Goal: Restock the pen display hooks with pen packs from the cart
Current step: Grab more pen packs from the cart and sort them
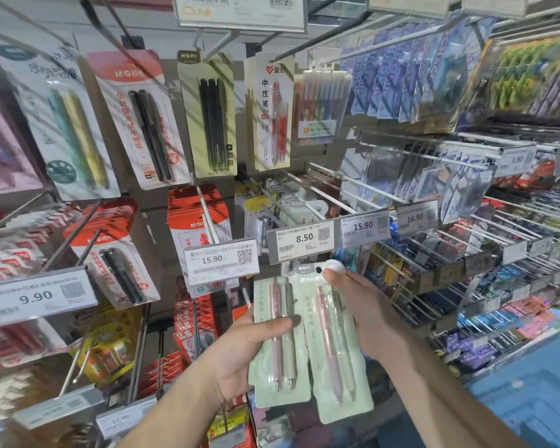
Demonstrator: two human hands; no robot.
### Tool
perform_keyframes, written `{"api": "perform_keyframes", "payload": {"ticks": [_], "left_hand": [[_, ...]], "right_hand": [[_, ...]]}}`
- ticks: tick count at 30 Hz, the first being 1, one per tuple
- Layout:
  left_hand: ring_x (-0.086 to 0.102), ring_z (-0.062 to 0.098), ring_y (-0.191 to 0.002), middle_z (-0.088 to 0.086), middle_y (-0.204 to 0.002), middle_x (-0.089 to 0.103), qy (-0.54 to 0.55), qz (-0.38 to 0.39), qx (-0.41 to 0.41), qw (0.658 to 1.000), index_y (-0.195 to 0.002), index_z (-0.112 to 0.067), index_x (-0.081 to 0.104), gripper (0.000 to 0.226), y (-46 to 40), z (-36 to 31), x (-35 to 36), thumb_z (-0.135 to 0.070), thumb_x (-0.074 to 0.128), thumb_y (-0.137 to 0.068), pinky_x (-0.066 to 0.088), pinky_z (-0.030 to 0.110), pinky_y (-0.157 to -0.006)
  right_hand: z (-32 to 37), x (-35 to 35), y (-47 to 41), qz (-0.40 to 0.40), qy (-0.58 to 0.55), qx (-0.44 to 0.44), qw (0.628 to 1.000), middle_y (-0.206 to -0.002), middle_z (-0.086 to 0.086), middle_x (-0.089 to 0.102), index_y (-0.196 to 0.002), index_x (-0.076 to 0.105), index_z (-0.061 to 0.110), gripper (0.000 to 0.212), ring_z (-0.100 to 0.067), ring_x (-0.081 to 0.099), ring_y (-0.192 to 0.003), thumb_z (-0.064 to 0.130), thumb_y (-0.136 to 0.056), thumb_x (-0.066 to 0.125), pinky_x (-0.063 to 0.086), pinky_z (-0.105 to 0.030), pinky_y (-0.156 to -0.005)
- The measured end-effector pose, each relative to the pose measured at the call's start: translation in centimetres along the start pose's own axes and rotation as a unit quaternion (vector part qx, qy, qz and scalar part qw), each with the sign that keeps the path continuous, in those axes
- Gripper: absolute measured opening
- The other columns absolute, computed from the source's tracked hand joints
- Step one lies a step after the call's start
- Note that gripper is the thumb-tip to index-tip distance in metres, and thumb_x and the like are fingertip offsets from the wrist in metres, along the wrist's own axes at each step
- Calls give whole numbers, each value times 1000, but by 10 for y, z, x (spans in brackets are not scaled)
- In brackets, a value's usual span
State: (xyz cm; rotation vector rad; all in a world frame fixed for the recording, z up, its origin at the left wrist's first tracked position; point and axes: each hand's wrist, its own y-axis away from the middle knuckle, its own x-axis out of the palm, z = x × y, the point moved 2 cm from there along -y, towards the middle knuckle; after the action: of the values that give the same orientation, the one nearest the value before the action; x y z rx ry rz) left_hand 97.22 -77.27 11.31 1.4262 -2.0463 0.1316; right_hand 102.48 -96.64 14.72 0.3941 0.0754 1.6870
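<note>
I hold two pale green pen packs, each with a pink and a clear pen, low in the middle of the view. My left hand [240, 347] grips the left pack [280, 357], thumb across its front. My right hand [366, 312] holds the right pack [333, 350] from behind, fingertips up at its top near the hang hole. That top sits just under the 8.50 price tag [301, 240] at the tip of a display hook [272, 202]. The cart is out of view.
Pegboard hooks packed with pen packs surround me: red packs behind the 15.90 tag [220, 260], black pens above [214, 118], blue packs at the upper right [401, 72]. Long bare white hook rods [343, 192] jut out on the right. A blue surface [530, 392] lies at the lower right.
</note>
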Motion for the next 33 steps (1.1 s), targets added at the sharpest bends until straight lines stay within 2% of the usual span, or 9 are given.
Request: {"api": "perform_keyframes", "payload": {"ticks": [4,8,13,17,21,25,29,31,33], "left_hand": [[73,39,-97,31,-117,69,13,-13,3,1000,-123,0,72,79,4,-6,-7,-16,102,-51,58,59,-89],[75,36,-97,28,-121,69,21,-28,2,999,-132,1,66,85,7,-8,-14,-17,100,-56,62,51,-85],[76,35,-92,31,-119,66,29,-18,-4,999,-134,2,64,88,10,-9,-16,-18,100,-56,63,47,-81],[77,35,-87,32,-114,68,39,-13,-14,999,-132,3,66,91,13,-11,-17,-17,102,-51,64,47,-75],[76,36,-85,33,-110,67,54,-9,-15,998,-133,4,64,92,15,-13,-17,-15,102,-52,64,50,-75],[76,36,-82,32,-111,67,59,-22,-6,998,-133,5,64,92,16,-15,-18,-14,101,-52,64,47,-68],[76,37,-87,30,-111,68,60,-24,2,998,-133,5,64,85,15,-16,-17,-13,98,-58,64,50,-76],[75,37,-88,29,-111,68,60,-26,4,998,-133,5,64,81,14,-17,-17,-12,96,-61,63,52,-80],[75,36,-88,29,-112,68,63,-21,2,998,-135,5,62,82,13,-17,-16,-12,95,-62,64,51,-79]], "right_hand": [[13,-8,2,10,27,-44,999,-134,10,63,-131,62,30,52,-11,54,-128,47,-83,77,33,-39,-118],[30,-11,0,-32,82,-95,992,-125,3,64,-125,62,12,32,-7,57,-108,33,-101,60,37,-23,-84],[35,-11,-10,-81,54,-130,987,-65,8,71,-88,64,14,14,1,66,-61,15,-102,61,50,-15,-61],[36,-9,-8,-71,54,-145,985,-67,10,72,-88,63,15,15,0,67,-65,13,-103,59,47,-11,-55],[36,-7,-6,-69,54,-154,984,-94,-14,76,-103,71,10,13,-16,68,-78,14,-103,59,54,-14,-59],[36,-9,-2,-69,62,-171,981,-52,10,58,-96,66,16,13,1,49,-41,14,-104,56,35,-9,-38],[36,-9,2,-77,80,-185,976,-85,3,74,-111,69,14,16,-1,60,-63,22,-101,61,46,-21,-62],[38,-7,5,-85,84,-182,976,-79,2,71,-115,70,14,20,-3,57,-56,24,-101,60,46,-20,-56],[39,-8,4,-80,71,-188,976,-91,-5,75,-112,72,21,20,-22,70,-76,30,-99,62,58,-35,-72]]}}
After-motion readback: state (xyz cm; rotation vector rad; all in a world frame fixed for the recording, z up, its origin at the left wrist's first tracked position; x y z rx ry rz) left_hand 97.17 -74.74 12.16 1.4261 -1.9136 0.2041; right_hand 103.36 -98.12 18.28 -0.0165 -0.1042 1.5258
